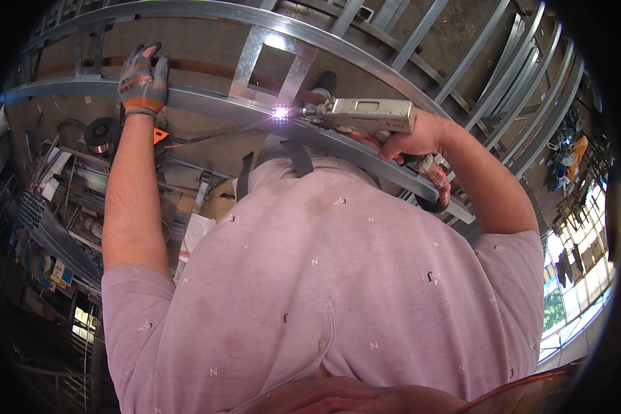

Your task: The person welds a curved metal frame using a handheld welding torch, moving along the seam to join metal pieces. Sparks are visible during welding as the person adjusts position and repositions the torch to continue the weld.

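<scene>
My left hand [143, 79], in a grey and orange work glove, is closed over a long galvanised steel rail [207, 100] of a metal frame. My right hand [412, 141] is bare and grips the handle of a grey handheld welding gun [366, 114]. The gun's nozzle points left at the rail, where a bright white-violet spark [280, 112] burns just below a short upright steel piece [245, 65]. A hose [438, 183] runs from the gun down past my right wrist. My pink shirt [324, 276] fills the lower half of the view.
More steel rails and studs [476, 62] fan out behind the frame at the top right. Metal profiles, a wire spool [102, 132] and clutter lie at the left. Windows [566, 276] show at the right edge.
</scene>
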`<action>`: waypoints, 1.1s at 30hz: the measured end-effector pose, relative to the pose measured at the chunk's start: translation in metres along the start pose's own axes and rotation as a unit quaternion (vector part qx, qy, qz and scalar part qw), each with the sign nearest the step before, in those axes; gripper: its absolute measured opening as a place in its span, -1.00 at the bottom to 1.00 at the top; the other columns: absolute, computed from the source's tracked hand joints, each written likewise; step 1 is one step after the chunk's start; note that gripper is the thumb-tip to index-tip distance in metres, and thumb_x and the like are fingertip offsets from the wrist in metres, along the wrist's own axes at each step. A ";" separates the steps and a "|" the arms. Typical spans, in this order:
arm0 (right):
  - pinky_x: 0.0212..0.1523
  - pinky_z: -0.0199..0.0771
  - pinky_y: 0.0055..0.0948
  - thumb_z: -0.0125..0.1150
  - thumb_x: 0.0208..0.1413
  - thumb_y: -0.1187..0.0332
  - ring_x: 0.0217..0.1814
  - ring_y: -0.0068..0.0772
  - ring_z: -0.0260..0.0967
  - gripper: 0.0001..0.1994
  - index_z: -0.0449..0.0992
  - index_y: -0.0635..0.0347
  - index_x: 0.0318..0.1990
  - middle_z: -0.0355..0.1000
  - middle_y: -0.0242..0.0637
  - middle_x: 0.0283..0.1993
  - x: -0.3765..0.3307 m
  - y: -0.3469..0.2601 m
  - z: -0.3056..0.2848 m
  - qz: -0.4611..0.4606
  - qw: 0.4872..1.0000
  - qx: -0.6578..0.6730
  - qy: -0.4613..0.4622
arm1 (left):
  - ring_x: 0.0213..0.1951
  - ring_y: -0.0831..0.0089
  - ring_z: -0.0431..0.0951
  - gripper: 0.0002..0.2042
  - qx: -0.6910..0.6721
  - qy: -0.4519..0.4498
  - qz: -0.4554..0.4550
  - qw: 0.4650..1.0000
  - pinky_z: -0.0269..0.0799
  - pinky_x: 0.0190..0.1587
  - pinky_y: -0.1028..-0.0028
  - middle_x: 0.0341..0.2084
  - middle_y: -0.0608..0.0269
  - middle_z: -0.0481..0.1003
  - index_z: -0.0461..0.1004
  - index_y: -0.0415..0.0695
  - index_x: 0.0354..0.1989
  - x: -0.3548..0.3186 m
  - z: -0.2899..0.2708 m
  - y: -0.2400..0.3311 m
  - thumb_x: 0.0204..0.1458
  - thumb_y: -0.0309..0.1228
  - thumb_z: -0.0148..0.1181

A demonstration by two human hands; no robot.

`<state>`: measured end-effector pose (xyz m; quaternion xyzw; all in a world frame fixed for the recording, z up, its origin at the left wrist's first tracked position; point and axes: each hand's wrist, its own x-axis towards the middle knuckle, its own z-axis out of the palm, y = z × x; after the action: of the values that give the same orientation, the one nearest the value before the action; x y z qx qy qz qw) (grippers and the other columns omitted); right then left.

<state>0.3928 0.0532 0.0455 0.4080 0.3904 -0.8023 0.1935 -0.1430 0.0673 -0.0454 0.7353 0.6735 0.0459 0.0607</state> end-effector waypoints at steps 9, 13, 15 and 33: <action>-0.39 0.53 -0.36 0.47 -0.08 0.57 -0.41 -0.42 0.50 -0.63 0.61 0.33 -0.05 0.56 -0.25 -0.33 0.000 0.006 0.001 -0.005 1.000 -0.008 0.012 | 0.27 -0.03 0.53 -0.64 -0.002 0.000 0.000 1.000 0.44 0.33 0.10 0.19 -0.01 0.58 0.62 0.06 0.16 0.002 0.002 -0.006 0.27 -0.11 0.23; -0.41 0.52 -0.35 0.47 -0.07 0.56 -0.43 -0.42 0.50 -0.65 0.60 0.33 -0.06 0.55 -0.25 -0.34 -0.003 0.002 0.001 -0.002 1.000 -0.014 0.017 | 0.26 -0.03 0.53 -0.65 0.006 -0.008 -0.004 1.000 0.44 0.33 0.11 0.19 -0.01 0.58 0.62 0.06 0.16 0.000 0.003 -0.006 0.27 -0.12 0.23; -0.42 0.51 -0.34 0.47 -0.06 0.56 -0.44 -0.42 0.50 -0.67 0.60 0.33 -0.08 0.55 -0.25 -0.35 -0.002 0.006 0.000 -0.009 0.999 -0.024 0.021 | 0.26 -0.03 0.53 -0.65 0.010 -0.009 -0.004 1.000 0.45 0.32 0.12 0.19 0.00 0.58 0.61 0.06 0.16 0.001 0.001 -0.005 0.27 -0.13 0.24; -0.14 0.57 -0.36 0.52 -0.11 0.57 -0.19 -0.43 0.49 -0.46 0.61 0.25 0.13 0.58 -0.32 -0.20 -0.012 0.004 -0.004 0.040 0.999 -0.009 -0.013 | 0.26 -0.03 0.54 -0.65 0.014 -0.008 -0.003 1.000 0.45 0.31 0.11 0.17 0.03 0.60 0.61 0.05 0.17 0.000 -0.002 -0.002 0.28 -0.12 0.22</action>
<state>0.4041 0.0540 0.0518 0.4112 0.3787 -0.7955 0.2338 -0.1451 0.0679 -0.0441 0.7345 0.6755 0.0303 0.0565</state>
